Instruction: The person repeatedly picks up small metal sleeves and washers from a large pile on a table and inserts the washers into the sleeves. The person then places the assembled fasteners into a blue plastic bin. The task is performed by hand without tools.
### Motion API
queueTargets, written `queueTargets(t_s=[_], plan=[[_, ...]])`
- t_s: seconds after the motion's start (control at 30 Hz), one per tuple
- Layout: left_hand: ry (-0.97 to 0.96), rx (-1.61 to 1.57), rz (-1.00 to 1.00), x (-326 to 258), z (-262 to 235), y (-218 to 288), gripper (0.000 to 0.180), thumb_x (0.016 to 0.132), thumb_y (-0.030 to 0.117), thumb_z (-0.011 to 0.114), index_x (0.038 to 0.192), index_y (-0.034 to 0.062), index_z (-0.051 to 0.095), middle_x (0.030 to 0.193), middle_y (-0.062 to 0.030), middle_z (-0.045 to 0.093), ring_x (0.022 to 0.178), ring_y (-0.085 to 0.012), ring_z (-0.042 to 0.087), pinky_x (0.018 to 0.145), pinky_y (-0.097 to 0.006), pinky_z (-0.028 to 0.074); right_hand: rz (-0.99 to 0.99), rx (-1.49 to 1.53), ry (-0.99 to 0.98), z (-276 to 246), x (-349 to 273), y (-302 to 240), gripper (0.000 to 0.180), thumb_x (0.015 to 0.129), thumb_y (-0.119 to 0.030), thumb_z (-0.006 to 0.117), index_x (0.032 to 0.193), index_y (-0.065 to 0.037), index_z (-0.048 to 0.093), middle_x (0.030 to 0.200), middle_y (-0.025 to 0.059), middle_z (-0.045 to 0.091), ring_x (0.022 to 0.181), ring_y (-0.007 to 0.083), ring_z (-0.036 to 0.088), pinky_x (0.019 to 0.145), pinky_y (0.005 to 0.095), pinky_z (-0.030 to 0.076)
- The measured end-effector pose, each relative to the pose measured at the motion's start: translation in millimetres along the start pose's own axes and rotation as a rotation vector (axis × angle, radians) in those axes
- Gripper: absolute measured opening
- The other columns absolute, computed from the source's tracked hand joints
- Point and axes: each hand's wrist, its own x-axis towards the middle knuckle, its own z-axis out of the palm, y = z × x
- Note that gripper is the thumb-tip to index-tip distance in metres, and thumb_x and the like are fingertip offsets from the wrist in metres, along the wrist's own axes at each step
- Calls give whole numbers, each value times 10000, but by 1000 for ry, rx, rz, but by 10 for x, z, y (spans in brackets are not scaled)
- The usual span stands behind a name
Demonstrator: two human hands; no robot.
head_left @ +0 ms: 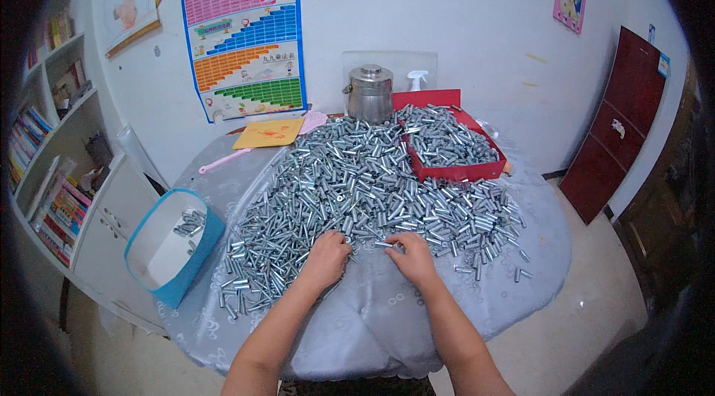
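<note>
Both hands rested at the near edge of a wide heap of small silvery metal sleeves that covered most of the round counter, which was draped in a pale grey cloth. The left hand lay knuckles-up with its fingers curled down into the pieces; the fingertips were buried, so whether it gripped anything could not be told. The right hand, just beside it at 3 o'clock, was loosely closed too, and one or two sleeves lay by its fingertips, but the grasp itself was hidden under the knuckles. Both forearms were cut off at the lower edge of the view.

At 1 o'clock from the hands a red tray sat partly sunk in the heap, filled with more of the same sleeves. At 12 o'clock, at the far rim of the counter, stood a lidded steel pot, with a white spray bottle half hidden behind the tray's raised red lid. At 9 o'clock a blue-walled bin held a few sleeves in its far corner. A yellow sheet lay at 11 o'clock. The bookshelf at far left was bent and dimmed by the lens rim.
</note>
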Motion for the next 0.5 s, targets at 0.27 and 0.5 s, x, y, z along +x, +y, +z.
queueTargets(t_s=[0.27,0.5], plan=[[188,-275,-295,-80,-119,163,129,754,62,581,866,22,532,773,-111,544,786,-264,521,706,-344,415,-90,56,-32,-9,20,-61,182,712,-145,635,874,-63,627,850,87,605,840,265,550,760,354,414],[274,-936,-653,-272,45,273,80,823,69,541,870,14,509,770,-17,536,709,-84,489,645,-223,394,-27,312,-123,-18,20,-227,193,744,-145,628,916,-56,626,858,80,602,816,221,557,748,314,420]])
